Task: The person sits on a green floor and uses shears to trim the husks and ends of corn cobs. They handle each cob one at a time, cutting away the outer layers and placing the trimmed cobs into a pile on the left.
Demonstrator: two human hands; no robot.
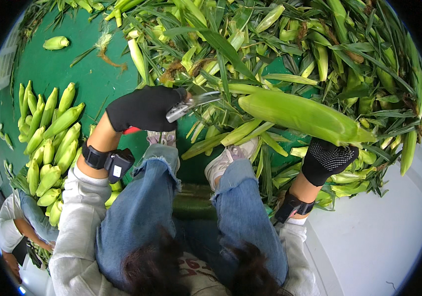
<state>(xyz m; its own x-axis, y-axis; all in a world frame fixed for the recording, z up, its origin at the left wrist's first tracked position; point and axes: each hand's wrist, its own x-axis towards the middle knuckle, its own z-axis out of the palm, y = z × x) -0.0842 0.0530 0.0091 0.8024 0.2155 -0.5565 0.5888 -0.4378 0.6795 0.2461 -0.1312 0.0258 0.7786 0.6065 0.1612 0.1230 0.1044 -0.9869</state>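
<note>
My left hand (146,107), in a black glove, holds a metal-bladed cutting tool (192,105), likely pruning shears; its blades are blurred and point right. A red handle part shows below the glove. My right hand (327,159), in a black glove with white dots, grips the stem end of an ear of corn in its green husk (296,113). The ear lies slantwise in front of me, its other end near the blades but apart from them. Cut husk leaves (242,133) lie below the ear, near my shoes.
A heap of trimmed corn ears (49,148) lies at the left on the green floor (81,66). One ear (56,43) lies apart at the upper left. Husks and leaves (344,66) are piled at the top and right, beside a white surface (381,229). A co-worker (22,222) is at the lower left.
</note>
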